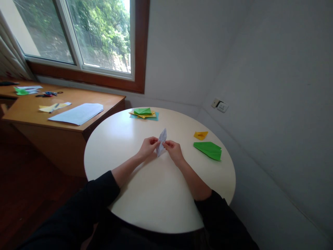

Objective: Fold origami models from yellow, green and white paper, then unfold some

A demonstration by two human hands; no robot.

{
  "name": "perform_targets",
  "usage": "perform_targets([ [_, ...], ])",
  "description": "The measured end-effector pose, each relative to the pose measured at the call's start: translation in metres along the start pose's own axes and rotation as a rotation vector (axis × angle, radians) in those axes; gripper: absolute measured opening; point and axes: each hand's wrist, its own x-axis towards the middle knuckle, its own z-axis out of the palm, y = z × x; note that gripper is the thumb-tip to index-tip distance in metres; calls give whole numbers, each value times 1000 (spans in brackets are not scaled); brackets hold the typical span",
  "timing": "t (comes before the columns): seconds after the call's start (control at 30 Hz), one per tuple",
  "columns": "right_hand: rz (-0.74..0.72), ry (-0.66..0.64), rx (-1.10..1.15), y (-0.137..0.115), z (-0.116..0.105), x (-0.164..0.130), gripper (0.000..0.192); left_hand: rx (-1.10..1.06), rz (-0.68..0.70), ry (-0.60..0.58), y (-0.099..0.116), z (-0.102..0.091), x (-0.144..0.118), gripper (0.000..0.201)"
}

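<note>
A pale, folded piece of paper, long and pointed at both ends, stands between my hands above the middle of the round table. My left hand pinches its left edge between thumb and fingers. On the other side, my right hand grips the right edge at about half its height. The paper's upper tip leans slightly to the right, and its lower tip points down near the tabletop. Whether that tip touches the table, I cannot tell.
The round white table holds a stack of coloured paper at the back, a folded yellow paper and a green paper plane at right. A wooden desk stands at left with white sheets. A wall socket is at right.
</note>
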Motion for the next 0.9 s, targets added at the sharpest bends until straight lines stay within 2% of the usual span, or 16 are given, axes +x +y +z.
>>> perform_targets([
  [0.2,-128,32,-83,4,0,1,18,159,189,16,-2,-2,2,18],
  [0.43,-341,90,-210,-3,-1,-3,12,303,396,91,2,-4,-1,10],
  [0.7,-431,104,-295,-6,-2,-4,11,352,448,79,1,-5,-1,12],
  [0.9,-410,123,-325,-8,-1,-5,12,290,381,93,0,-3,1,8],
])
